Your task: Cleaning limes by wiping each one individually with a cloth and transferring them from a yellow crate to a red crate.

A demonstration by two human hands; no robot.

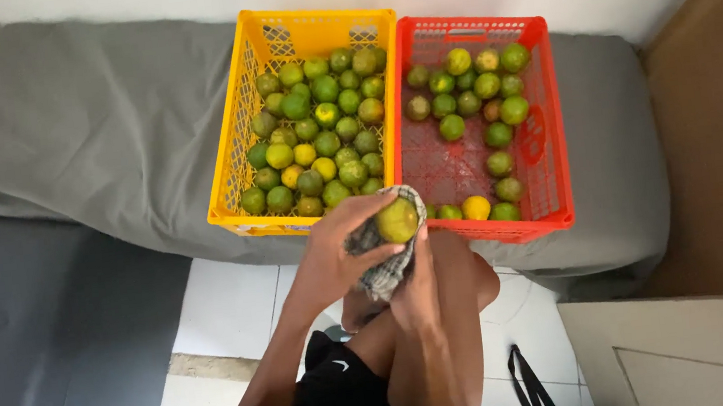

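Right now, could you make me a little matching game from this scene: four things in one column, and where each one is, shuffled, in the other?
Things:
1. yellow crate
2. red crate
3. cloth
4. fruit in hand

Places:
A. wrapped partly around the held fruit
B. on the grey cover, to the right
C. between both hands, in front of the crates
D. on the grey cover, to the left, fuller of fruit

Pairs: 1-D, 2-B, 3-A, 4-C
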